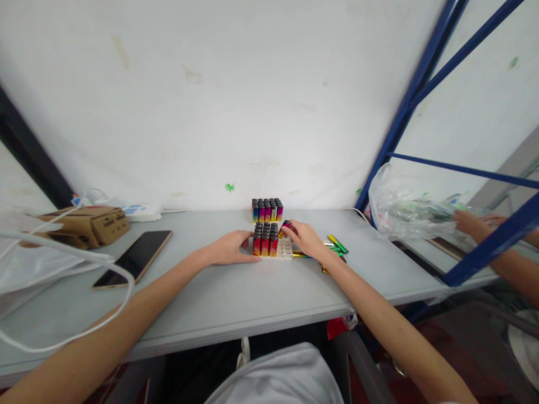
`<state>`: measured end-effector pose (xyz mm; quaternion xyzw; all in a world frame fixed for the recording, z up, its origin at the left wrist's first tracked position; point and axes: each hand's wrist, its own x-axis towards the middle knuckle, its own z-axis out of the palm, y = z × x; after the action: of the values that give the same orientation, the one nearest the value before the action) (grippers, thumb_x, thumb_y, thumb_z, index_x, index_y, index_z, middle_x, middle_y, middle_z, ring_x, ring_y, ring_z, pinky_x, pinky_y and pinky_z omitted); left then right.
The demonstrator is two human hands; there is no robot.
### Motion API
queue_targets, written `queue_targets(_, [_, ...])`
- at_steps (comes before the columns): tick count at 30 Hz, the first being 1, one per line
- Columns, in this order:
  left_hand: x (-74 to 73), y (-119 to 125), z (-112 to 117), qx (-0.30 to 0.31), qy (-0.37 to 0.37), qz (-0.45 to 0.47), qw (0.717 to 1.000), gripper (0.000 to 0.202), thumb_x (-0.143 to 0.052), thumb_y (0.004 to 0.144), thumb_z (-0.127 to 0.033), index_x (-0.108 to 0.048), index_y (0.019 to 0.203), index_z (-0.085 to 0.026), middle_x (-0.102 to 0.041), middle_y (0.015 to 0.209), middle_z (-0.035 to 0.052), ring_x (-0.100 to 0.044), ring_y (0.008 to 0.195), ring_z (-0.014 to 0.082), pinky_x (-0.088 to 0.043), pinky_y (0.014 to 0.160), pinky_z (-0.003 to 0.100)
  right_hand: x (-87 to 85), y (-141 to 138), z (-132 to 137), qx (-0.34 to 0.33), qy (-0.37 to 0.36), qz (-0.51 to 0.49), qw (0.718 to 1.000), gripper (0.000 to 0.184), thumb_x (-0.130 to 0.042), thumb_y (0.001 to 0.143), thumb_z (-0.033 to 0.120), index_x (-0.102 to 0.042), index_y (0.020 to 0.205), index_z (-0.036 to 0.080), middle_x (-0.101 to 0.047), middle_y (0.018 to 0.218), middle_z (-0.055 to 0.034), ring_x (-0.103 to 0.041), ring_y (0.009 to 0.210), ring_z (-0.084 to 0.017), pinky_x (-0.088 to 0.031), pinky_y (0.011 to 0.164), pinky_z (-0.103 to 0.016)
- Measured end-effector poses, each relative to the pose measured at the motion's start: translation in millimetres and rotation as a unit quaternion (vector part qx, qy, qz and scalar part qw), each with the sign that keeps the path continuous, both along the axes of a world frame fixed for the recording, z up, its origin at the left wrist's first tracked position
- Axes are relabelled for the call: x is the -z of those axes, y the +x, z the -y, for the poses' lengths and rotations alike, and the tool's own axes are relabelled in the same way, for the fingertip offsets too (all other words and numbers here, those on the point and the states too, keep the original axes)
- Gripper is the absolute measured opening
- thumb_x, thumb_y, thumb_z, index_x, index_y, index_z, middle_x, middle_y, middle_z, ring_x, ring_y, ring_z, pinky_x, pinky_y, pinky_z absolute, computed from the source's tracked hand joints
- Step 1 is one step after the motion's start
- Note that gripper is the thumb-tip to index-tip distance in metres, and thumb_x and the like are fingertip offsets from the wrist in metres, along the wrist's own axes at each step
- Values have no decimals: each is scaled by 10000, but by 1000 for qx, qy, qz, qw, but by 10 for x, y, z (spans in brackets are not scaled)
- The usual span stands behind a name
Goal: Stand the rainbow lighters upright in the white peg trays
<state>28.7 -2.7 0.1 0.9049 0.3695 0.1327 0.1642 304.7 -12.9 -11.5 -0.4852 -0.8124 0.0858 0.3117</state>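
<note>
A white tray with round holes lies on the grey table. Rows of lighters, red to yellow with black tops, stand upright in its left part. My left hand is closed around the left end of the tray, thumb at the front corner and fingers behind. Between the fingertips of my right hand is a purple-red lighter, held tilted above the bare holes. Behind the tray stands another block of upright lighters in several colours. Shiny loose lighters in green and gold lie right of my right hand, partly hidden by it.
On the left are a phone, a brown cardboard box, a power strip, a white cable and plastic bags. A blue metal frame rises at right. Beyond it, a co-worker's hands are at a clear plastic bag.
</note>
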Motion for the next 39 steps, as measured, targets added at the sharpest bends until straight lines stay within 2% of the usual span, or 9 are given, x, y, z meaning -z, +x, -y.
queue_targets(3, [1, -5, -1, -5, -1, 3, 1000, 631, -657, 764, -687, -659, 1115, -162, -689, 946, 74, -620, 808, 247, -458, 722, 318, 16, 10, -24, -22, -2, 26, 999, 258, -447, 1059, 368, -576, 928, 187, -709, 838, -70, -639, 764, -197, -442, 740, -290])
queue_targets(11, [12, -10, -8, -1, 7, -1, 1000, 635, -638, 777, -707, -654, 1104, -163, -680, 937, 73, -614, 805, 245, -451, 714, 311, 40, 45, -59, -63, 65, 68, 994, 220, -474, 1048, 346, -561, 916, 192, -660, 901, -82, -587, 840, -209, -442, 799, -307])
queue_targets(17, [8, -11, -9, -3, 12, -15, 1000, 627, -633, 788, -710, -642, 1077, -154, -668, 919, 74, -611, 799, 247, -452, 710, 319, 9, 45, -78, -68, 64, 87, 992, 211, -498, 1038, 333, -591, 921, 183, -664, 935, -88, -591, 873, -211, -451, 823, -306])
queue_targets(22, [5, -12, -2, -3, 8, -6, 1000, 635, -641, 783, -703, -646, 1099, -152, -675, 935, 74, -612, 804, 244, -457, 719, 320, -18, 53, -72, -81, 17, 80, 993, 167, -519, 1029, 315, -621, 1029, 183, -722, 956, -81, -644, 828, -208, -463, 772, -290])
queue_targets(27, [13, -9, -7, -7, 7, -10, 1000, 621, -639, 776, -698, -646, 1075, -153, -674, 932, 72, -606, 800, 242, -448, 707, 315, 62, 62, -152, -59, 10, 118, 991, 191, -517, 1035, 309, -628, 1016, 155, -724, 900, -96, -653, 788, -210, -464, 734, -288])
queue_targets(30, [15, -10, -10, -5, 10, -12, 1000, 606, -628, 781, -697, -644, 1060, -160, -667, 908, 63, -601, 793, 240, -441, 703, 312, 99, 71, -191, -85, 12, 125, 988, 195, -545, 1023, 304, -647, 985, 142, -721, 906, -101, -653, 813, -210, -479, 767, -298])
queue_targets(32, [15, -11, -11, -7, 11, -13, 1000, 597, -630, 776, -697, -643, 1042, -163, -663, 896, 58, -599, 784, 236, -436, 699, 310, 72, 95, -183, -107, 12, 122, 987, 201, -584, 1002, 319, -666, 980, 137, -723, 940, -107, -655, 852, -212, -490, 808, -310])
queue_targets(35, [10, -11, -9, -5, 11, -11, 1000, 601, -633, 770, -704, -645, 1028, -161, -664, 894, 59, -603, 777, 238, -431, 690, 310, -60, 207, -118, -108, -2, 75, 991, 230, -579, 997, 336, -691, 1058, 144, -739, 988, -99, -670, 887, -203, -502, 854, -321])
queue_targets(39, [7, -12, -9, 0, 14, -7, 1000, 600, -628, 778, -704, -654, 1032, -161, -669, 896, 60, -611, 788, 243, -439, 705, 314, -268, 510, 24, -106, -91, 30, 990, 264, -608, 960, 387, -742, 1036, 171, -762, 1002, -72, -693, 899, -197, -513, 850, -304])
